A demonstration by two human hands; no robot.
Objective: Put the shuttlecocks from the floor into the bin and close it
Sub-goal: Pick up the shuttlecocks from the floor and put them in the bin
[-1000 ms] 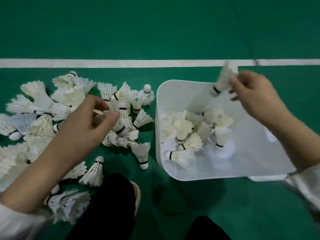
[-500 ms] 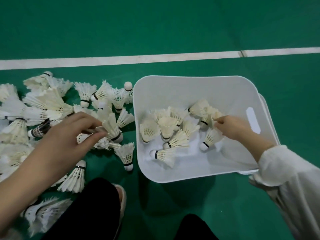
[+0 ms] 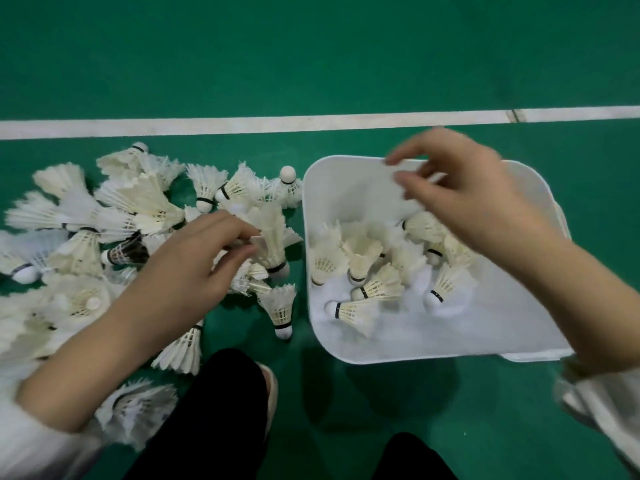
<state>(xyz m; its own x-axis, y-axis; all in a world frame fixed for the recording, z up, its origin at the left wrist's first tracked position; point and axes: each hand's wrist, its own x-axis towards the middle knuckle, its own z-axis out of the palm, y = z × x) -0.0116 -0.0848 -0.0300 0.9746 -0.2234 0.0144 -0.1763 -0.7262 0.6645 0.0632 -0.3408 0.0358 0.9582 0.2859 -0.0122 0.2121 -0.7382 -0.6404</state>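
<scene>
Dozens of feather shuttlecocks [image 3: 138,202] are lying in a loose heap on the green floor [image 3: 311,57], on the near side of a white court line [image 3: 277,123] and just left of the white bin [image 3: 346,181]. The heap is stretching from the bin's left wall out to the left border of the view, with corks pointing every way.

The left hand [image 3: 187,275] is reaching into the right part of the heap. Its thumb and forefinger are pinching together on the feather tips of one shuttlecock [image 3: 273,244]. That one is standing tilted with its black-banded cork downward, just beside the bin's left wall and outside it.

The bin is sitting open-topped on the floor, its far rim near the court line. Roughly ten more are lying inside as a cluster [image 3: 363,258] on the bin's bottom, gathered toward its left and middle, some touching and overlapping.

The right hand [image 3: 474,192] is hovering above the bin near its far rim, blurred by motion. Its fingers [image 3: 408,155] are spreading apart and bending lightly, with nothing showing between them.

Two black trouser legs [image 3: 221,410] are showing along the near border of the view, with a pale shoe [image 3: 272,382] beside the left one. A light sleeve [image 3: 606,410] is covering the right wrist.
</scene>
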